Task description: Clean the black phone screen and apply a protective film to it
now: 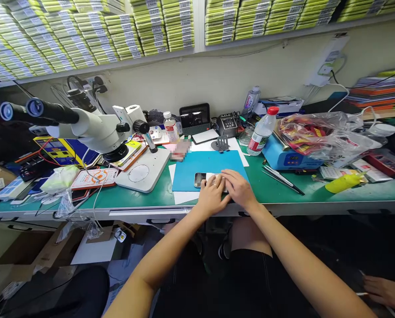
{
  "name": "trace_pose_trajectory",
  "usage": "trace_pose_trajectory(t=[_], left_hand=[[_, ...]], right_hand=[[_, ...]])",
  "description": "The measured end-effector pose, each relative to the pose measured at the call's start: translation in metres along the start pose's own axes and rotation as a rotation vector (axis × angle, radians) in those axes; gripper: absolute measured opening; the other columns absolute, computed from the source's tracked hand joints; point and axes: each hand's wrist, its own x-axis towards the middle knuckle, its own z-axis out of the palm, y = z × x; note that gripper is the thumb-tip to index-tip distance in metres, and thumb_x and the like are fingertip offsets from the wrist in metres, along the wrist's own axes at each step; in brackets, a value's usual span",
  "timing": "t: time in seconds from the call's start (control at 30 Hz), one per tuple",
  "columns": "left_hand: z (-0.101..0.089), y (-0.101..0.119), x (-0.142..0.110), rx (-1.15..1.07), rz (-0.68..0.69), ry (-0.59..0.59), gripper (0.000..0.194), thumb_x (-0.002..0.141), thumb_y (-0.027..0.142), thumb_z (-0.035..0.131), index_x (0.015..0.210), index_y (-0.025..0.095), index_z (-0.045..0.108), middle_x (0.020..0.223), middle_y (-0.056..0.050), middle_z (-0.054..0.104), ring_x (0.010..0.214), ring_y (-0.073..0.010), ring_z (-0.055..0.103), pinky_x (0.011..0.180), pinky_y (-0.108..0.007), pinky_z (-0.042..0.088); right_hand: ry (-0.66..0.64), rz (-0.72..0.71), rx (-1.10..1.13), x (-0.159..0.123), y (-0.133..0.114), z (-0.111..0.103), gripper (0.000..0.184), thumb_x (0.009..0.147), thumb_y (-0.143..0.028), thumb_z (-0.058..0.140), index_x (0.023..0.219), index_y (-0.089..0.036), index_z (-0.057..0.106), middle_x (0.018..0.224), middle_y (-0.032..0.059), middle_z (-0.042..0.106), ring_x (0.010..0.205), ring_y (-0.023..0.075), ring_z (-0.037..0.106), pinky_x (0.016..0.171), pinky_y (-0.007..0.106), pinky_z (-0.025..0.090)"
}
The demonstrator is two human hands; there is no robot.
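Observation:
A dark, silver-edged device like a phone [199, 179] lies on the blue mat [192, 163], mostly covered by my hands. Beside its visible end, a small white piece [210, 175], perhaps paper or cloth, shows above my fingers. My left hand [213, 193], with a ring on one finger, rests over the device with its fingers laid forward. From the right, my right hand [238, 187] stretches its fingers across the far end, against the left fingertips. Whatever is under both palms is hidden.
A microscope [98, 132] stands to the left on its pale base [147, 172]. Tweezers [282, 179], a red-capped bottle [263, 131] and a blue box [285, 152] are on the right. Stacked yellow packs [220, 22] fill the shelf above. Another person's hand [388, 291] shows lower right.

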Motion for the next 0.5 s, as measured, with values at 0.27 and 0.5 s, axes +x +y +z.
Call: trace_pose_trajectory(t=[0.27,0.5], left_hand=[[-0.031,-0.055,-0.036,-0.118,0.131,0.068,0.054,0.089,0.016,0.05,0.143,0.018,0.049,0.153,-0.011,0.049,0.146,-0.0287,0.037,0.12,-0.054,0.03],[-0.037,-0.104,-0.049,-0.218,-0.003,0.281,0.033,0.101,0.022,0.042,0.129,0.017,0.06,0.136,-0.01,0.063,0.135,-0.0244,0.05,0.113,-0.048,0.044]], right_hand=[[-0.225,0.087,-0.133,-0.011,-0.055,0.021,0.076,0.102,-0.057,0.033,0.15,0.002,0.04,0.155,0.0277,0.04,0.148,0.0347,0.035,0.117,0.055,0.035],[-0.326,0.105,-0.206,0.01,-0.058,0.043,0.089,0.097,-0.067,0.036,0.147,0.007,0.041,0.155,0.0333,0.035,0.148,0.0397,0.03,0.118,0.055,0.032]])
